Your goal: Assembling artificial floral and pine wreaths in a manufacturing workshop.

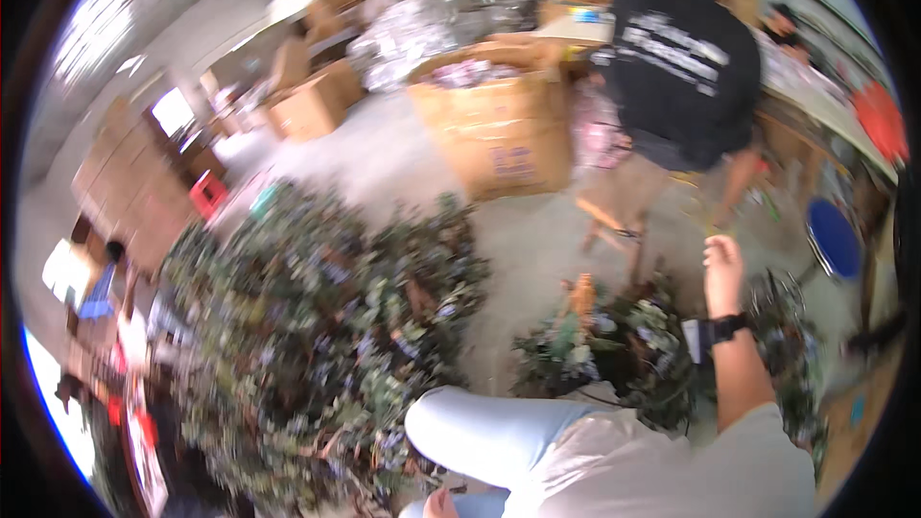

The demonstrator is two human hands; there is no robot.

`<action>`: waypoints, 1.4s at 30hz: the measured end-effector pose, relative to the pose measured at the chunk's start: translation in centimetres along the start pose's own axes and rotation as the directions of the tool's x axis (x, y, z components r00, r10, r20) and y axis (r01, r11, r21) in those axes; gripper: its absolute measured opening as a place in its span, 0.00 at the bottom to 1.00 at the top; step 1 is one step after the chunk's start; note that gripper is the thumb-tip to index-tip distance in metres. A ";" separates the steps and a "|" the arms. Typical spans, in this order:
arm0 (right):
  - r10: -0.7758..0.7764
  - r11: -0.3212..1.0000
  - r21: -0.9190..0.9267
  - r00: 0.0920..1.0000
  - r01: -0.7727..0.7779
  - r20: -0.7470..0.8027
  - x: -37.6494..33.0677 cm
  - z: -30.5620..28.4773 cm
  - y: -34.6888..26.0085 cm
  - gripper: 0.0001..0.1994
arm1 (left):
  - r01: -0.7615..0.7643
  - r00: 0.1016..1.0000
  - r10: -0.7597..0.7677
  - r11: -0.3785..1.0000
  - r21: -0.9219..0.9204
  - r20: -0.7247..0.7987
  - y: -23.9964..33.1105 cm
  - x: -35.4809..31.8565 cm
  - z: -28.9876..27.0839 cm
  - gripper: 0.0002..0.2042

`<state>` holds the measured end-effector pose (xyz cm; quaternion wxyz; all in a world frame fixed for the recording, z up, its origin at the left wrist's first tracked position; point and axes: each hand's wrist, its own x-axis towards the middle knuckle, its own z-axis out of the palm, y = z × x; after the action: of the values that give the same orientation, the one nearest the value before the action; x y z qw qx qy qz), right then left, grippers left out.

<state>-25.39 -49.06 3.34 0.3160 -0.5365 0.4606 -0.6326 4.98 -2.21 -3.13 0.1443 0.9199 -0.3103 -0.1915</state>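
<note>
My right hand (pixel 723 269) is raised in front of me on the right, with a dark watch (pixel 726 328) at the wrist. Its fingers look curled together, and blur hides whatever may be in them. Below and left of it lies a small heap of artificial leafy stems (pixel 652 336) with pale flowers. Only a sliver of my left hand (pixel 440 505) shows at the lower edge, beside my knee, its fingers hidden. A large pile of green artificial foliage (pixel 317 326) with small bluish flowers spreads over the floor to my left.
A big open cardboard box (pixel 499 139) stands ahead. Near it a person in a black shirt (pixel 681 62) sits on a wooden stool (pixel 614 221) by a long table. A blue round stool (pixel 833 238) is at right. Cartons (pixel 312 105) and clear-wrapped bundles (pixel 460 0) fill the back.
</note>
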 end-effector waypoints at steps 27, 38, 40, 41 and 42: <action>0.393 0.607 0.460 -0.748 0.648 0.534 -51.1 35.2 4.0 0.46 | 0.384 0.913 -0.403 0.788 -0.481 0.069 0.9 -7.8 8.9 0.29; -0.441 0.574 0.744 -0.636 0.343 0.633 -32.8 32.3 -12.3 0.31 | 0.384 0.907 -0.421 0.818 -0.429 0.010 0.4 -7.6 7.0 0.26; -0.632 0.447 0.803 -0.496 0.394 0.595 -29.9 30.3 -12.4 0.28 | 0.357 0.920 -0.392 0.838 -0.413 0.000 0.2 -7.2 7.3 0.26; -0.534 0.431 0.751 -0.529 0.501 0.659 -28.0 29.1 -13.4 0.28 | 0.364 0.916 -0.402 0.830 -0.423 0.000 0.0 -7.2 7.4 0.26; -0.542 0.445 0.719 -0.479 0.534 0.690 -26.7 28.1 -13.2 0.28 | 0.364 0.915 -0.403 0.826 -0.430 0.002 0.1 -7.1 6.9 0.25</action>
<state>9.12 -27.06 5.14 0.1426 -0.9454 -0.2643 -0.1265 -3.36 1.16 -7.28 0.3117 0.9177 -0.0636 -0.2379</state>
